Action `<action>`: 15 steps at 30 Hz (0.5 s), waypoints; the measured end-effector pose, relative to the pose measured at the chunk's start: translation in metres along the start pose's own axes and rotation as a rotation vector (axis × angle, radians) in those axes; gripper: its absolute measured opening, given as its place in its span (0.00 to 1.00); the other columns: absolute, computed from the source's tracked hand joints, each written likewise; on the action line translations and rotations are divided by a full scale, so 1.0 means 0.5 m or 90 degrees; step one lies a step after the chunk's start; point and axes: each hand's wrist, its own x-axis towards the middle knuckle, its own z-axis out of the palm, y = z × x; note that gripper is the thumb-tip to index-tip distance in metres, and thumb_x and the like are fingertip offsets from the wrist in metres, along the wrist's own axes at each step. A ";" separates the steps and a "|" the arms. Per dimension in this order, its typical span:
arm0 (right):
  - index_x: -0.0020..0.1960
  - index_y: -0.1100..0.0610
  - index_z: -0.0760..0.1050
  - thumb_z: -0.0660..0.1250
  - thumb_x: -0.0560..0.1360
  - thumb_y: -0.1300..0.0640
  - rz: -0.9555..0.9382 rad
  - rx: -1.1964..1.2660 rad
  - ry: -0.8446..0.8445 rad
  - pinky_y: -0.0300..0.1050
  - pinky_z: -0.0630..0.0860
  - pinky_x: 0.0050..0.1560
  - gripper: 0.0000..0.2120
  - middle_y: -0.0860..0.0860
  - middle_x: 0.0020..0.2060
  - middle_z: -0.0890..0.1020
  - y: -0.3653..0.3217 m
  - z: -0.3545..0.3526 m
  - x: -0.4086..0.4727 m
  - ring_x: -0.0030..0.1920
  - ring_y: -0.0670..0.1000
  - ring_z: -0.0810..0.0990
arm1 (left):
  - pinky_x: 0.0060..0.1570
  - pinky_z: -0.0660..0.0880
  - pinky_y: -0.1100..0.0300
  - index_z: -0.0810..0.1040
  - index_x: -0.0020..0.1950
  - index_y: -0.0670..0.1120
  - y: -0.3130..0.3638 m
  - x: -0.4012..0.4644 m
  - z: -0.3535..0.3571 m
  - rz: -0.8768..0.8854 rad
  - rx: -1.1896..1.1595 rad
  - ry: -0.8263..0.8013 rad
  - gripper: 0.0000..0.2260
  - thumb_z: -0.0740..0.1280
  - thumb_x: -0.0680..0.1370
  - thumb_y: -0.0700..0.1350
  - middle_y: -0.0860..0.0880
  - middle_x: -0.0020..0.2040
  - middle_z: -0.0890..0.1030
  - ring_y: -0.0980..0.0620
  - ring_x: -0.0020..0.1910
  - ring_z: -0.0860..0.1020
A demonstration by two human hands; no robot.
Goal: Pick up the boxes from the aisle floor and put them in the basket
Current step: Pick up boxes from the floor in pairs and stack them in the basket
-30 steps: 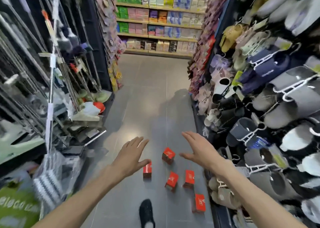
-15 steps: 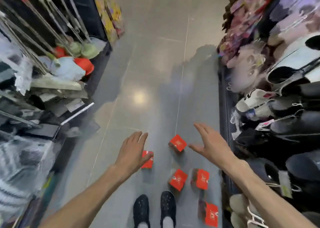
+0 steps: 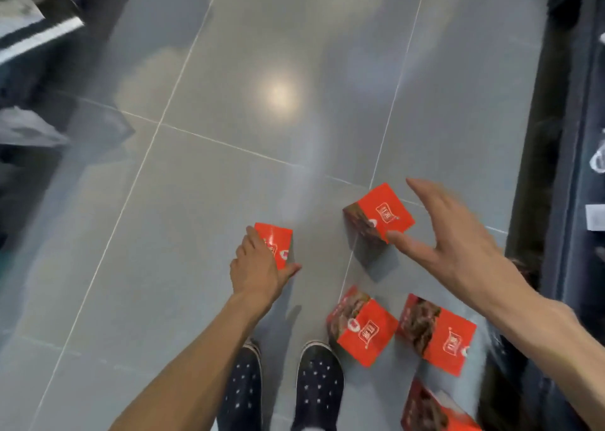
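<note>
Glossy grey floor tiles (image 3: 209, 201) with thin pale grout lines fill the view, a lamp glare on them. Five small red cardboard boxes, square-edged with brown printed sides, lie near two dark dotted shoes (image 3: 319, 384). The view has tipped further down than half a second ago, and the shelves have slid out to the edges. The left hand (image 3: 257, 268), then hovering, now curls round the left box (image 3: 276, 244). The right hand (image 3: 448, 247) is spread wide, nearer the far box (image 3: 381, 216), thumb at its corner.
</note>
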 end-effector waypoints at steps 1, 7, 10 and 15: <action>0.76 0.49 0.58 0.67 0.74 0.39 0.000 0.006 -0.005 0.45 0.61 0.69 0.36 0.48 0.73 0.67 0.012 0.026 -0.004 0.72 0.49 0.64 | 0.59 0.72 0.42 0.49 0.77 0.39 -0.004 0.010 0.025 -0.016 -0.015 0.016 0.53 0.74 0.68 0.65 0.39 0.70 0.68 0.37 0.65 0.71; 0.77 0.47 0.56 0.68 0.75 0.41 0.060 0.065 -0.031 0.44 0.62 0.71 0.36 0.46 0.73 0.66 0.035 0.077 -0.026 0.72 0.47 0.64 | 0.46 0.76 0.46 0.58 0.71 0.49 -0.041 0.012 0.023 0.058 -0.097 0.036 0.40 0.75 0.68 0.62 0.45 0.62 0.73 0.41 0.52 0.76; 0.76 0.46 0.57 0.71 0.73 0.44 0.071 0.088 -0.050 0.43 0.64 0.67 0.37 0.46 0.70 0.70 0.033 0.072 -0.005 0.69 0.48 0.67 | 0.48 0.78 0.46 0.58 0.73 0.53 -0.048 -0.032 -0.062 0.136 -0.103 0.004 0.41 0.74 0.68 0.64 0.47 0.65 0.74 0.44 0.54 0.77; 0.76 0.51 0.55 0.73 0.69 0.39 0.184 0.063 -0.084 0.51 0.65 0.70 0.43 0.52 0.72 0.68 0.073 0.134 0.054 0.70 0.54 0.67 | 0.54 0.76 0.48 0.54 0.77 0.55 -0.068 -0.073 -0.166 0.241 -0.040 -0.034 0.45 0.75 0.68 0.61 0.46 0.68 0.72 0.45 0.58 0.75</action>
